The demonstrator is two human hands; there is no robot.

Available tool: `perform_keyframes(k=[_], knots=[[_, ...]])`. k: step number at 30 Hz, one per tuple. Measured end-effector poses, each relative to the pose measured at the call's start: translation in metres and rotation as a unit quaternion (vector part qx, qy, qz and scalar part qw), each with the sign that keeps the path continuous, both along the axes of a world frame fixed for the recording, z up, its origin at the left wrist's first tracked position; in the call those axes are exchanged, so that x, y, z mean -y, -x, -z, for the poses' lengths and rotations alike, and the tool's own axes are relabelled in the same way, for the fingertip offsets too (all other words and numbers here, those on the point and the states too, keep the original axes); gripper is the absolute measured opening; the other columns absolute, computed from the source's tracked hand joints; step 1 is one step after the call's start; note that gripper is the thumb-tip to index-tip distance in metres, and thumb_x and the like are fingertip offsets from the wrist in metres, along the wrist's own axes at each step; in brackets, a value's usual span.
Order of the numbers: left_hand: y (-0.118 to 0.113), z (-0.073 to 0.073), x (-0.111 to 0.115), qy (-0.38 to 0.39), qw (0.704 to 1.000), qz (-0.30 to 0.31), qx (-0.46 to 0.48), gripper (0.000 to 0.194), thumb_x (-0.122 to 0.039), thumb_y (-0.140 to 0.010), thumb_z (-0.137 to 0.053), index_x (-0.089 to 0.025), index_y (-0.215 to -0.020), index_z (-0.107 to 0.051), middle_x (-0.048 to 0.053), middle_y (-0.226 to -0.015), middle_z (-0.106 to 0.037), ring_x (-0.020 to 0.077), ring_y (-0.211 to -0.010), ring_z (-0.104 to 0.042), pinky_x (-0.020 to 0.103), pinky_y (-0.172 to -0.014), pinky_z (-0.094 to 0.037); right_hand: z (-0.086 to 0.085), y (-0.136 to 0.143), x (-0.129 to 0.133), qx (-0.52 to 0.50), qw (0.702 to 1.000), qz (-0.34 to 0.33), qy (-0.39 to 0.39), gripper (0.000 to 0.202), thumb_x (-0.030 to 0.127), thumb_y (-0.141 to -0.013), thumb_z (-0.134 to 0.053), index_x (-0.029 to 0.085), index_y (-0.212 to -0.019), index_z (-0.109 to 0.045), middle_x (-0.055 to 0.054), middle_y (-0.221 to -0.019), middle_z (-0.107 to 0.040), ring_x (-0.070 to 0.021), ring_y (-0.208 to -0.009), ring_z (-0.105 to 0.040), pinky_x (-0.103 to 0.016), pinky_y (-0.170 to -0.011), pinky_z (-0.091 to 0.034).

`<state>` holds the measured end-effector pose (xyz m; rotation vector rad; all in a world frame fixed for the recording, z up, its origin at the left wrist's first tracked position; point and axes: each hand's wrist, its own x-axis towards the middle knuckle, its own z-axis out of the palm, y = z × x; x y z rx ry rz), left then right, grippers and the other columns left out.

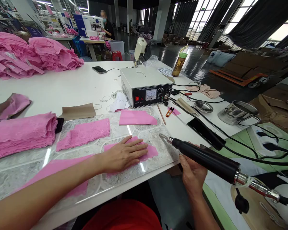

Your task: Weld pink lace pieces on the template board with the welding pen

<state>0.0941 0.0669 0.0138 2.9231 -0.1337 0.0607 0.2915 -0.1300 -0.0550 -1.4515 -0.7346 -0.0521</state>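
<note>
My left hand [123, 156] lies flat, fingers spread, on a small pink fabric piece [151, 152] on the grey marbled mat [162, 135]. My right hand [194, 172] grips a corded handpiece [204, 156] with a black barrel and pointed metal tip. That tip hovers close to the mat, right of the fabric and apart from it. Beyond my left hand is another pink fabric piece [137, 117]. A pink lace piece [85, 133] lies to its left. A larger pink panel [60, 167] is partly hidden under my left forearm.
A white control box [146, 84] with a dial stands behind the mat. Stacked pink lace [21, 134] sits at left. Orange thread snips [169, 111], a pencil [161, 115], a phone [206, 132] and a metal mug [238, 113] lie rightward. Black cables [216, 129] cross there.
</note>
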Motion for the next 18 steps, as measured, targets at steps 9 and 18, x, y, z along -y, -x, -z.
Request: perform_keyframes(k=[9,18], knots=[[-0.010,0.010,0.001,0.006,1.000,0.006,-0.023,0.044,-0.038,-0.103,-0.030,-0.029,-0.146,-0.037,0.001,-0.153,-0.036,0.0220,-0.144,-0.027,0.045,-0.120,-0.010,-0.014,0.004,-0.048,-0.082,0.975,-0.013,-0.206,0.045,0.026,-0.083,-0.061,0.031,-0.126,-0.048,-0.004,-0.121,-0.054,-0.0181,-0.104,-0.060,-0.052,-0.103,-0.045],[-0.009,0.012,0.003,0.000,1.000,0.005,-0.009,0.044,-0.038,-0.103,-0.030,-0.027,-0.144,-0.040,0.001,-0.152,-0.037,0.0236,-0.143,-0.029,0.046,-0.120,-0.010,-0.060,-0.016,-0.054,-0.161,0.936,-0.023,-0.313,0.021,0.032,-0.082,-0.049,0.026,-0.101,-0.058,0.001,-0.092,-0.051,-0.0079,-0.059,-0.049,-0.026,-0.055,-0.047]])
